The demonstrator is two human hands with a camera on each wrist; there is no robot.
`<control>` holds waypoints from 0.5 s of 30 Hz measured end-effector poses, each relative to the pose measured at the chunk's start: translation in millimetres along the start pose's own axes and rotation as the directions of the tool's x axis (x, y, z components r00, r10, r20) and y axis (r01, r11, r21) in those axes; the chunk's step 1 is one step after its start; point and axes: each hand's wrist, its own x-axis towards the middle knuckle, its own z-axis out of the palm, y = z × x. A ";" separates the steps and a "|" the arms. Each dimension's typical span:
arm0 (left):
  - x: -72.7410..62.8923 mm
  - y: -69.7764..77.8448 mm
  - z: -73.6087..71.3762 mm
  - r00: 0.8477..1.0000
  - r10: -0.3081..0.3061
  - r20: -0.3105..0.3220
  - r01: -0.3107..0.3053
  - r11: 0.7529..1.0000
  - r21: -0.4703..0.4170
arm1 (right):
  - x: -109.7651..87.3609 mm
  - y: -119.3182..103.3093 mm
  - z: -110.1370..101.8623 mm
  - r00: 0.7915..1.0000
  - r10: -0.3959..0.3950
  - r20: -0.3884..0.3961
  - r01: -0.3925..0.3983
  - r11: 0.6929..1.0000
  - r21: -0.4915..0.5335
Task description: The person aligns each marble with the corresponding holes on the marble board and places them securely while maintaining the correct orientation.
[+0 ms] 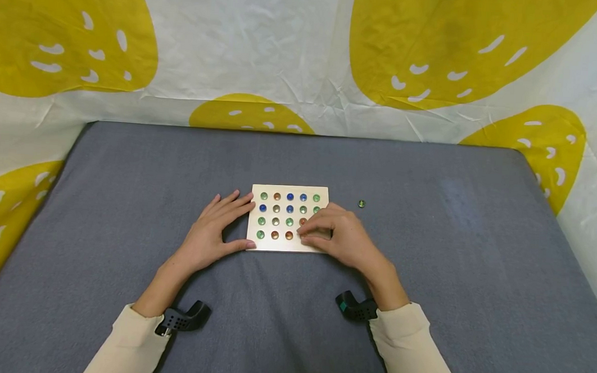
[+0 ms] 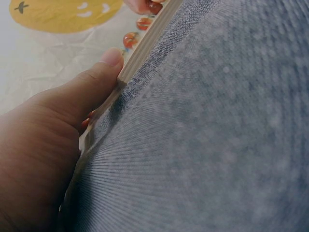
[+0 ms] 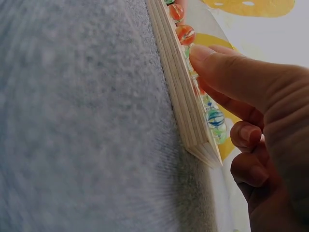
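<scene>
A pale wooden board [image 1: 286, 246] lies on the cloth, with rows of green, orange, blue and clear glass marbles in it. At its left edge my left hand [image 1: 210, 230] rests with fingers spread, the fingertips and thumb touching the board. The left wrist view shows that thumb [image 2: 94, 79] against the board's side. Over the front row, my right hand [image 1: 343, 237] pinches a marble [image 3: 187, 50] between thumb and fingertips, beside an orange marble [image 3: 185, 35]. The fingers mostly hide the pinched marble, so its colour is unclear. This hand also covers the board's front right part.
A single green marble [image 1: 361, 203] lies on the grey cloth [image 1: 427, 244] to the right of the board. Behind the table hangs a white sheet [image 1: 255, 43] with yellow shapes. Each wrist wears a black camera mount [image 1: 186, 318].
</scene>
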 end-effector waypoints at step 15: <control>0.5 0.2 -0.9 1.000 -0.003 0.005 0.003 1.000 -0.014 | -0.6 3.2 -4.1 1.000 -0.002 0.031 0.001 0.999 0.045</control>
